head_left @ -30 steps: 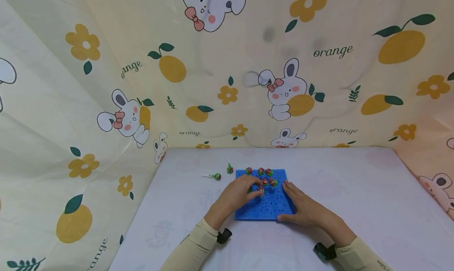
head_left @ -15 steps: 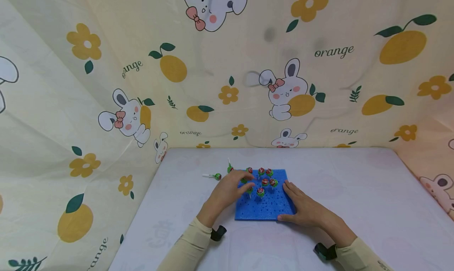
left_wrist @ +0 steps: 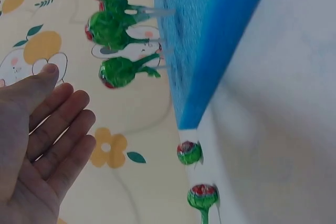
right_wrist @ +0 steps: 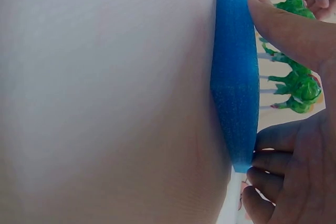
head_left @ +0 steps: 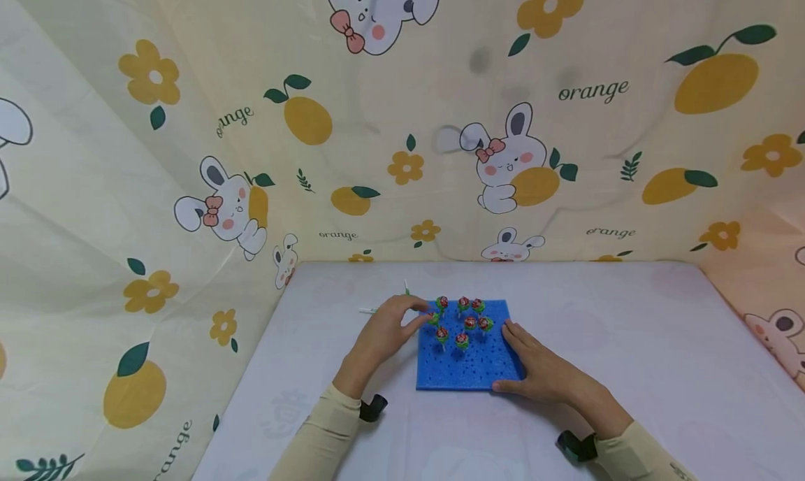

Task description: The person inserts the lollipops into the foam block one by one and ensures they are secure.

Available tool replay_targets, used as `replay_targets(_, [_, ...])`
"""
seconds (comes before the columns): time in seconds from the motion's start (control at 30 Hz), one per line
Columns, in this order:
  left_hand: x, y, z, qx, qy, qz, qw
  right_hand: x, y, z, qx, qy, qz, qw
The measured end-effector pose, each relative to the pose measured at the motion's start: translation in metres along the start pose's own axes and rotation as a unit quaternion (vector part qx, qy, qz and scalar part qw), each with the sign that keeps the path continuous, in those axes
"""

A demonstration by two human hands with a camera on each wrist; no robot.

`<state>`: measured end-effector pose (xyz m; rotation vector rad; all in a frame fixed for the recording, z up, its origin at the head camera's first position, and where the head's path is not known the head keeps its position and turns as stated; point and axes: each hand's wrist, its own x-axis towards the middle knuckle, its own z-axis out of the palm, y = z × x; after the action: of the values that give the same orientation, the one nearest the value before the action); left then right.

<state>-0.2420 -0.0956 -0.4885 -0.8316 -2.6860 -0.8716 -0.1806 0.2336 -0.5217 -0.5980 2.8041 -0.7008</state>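
A blue foam board point(head_left: 465, 372) full of small holes lies on the table. Several lollipops point(head_left: 462, 340) in green and red wrappers stand in its back half, sticks down in the foam. My left hand point(head_left: 385, 327) hovers at the board's left edge with nothing in it; the left wrist view shows its fingers point(left_wrist: 65, 129) loosely extended beside the standing lollipops point(left_wrist: 118, 72). My right hand point(head_left: 547, 375) rests along the board's right side, thumb point(right_wrist: 283, 27) near the front corner and fingers at the side edge.
Two loose lollipops lie on the table left of the board, one nearer point(left_wrist: 202, 196) and one farther point(left_wrist: 189, 152) in the left wrist view; my left hand mostly hides them in the head view. A patterned cloth point(head_left: 377, 131) hangs behind the white table point(head_left: 629, 341).
My left hand has drawn back leftward from the lollipop at the front of the group, leaving it standing in the foam, and now covers the loose lollipops. My right hand and the board stay put.
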Motion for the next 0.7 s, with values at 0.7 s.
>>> replay_targets(0.7, [-0.001, -0.044, -0.023, -0.001, -0.001, -0.076, 0.9971, 0.000, 0.001, 0.001, 0.000, 0.005, 0.001, 1.0000])
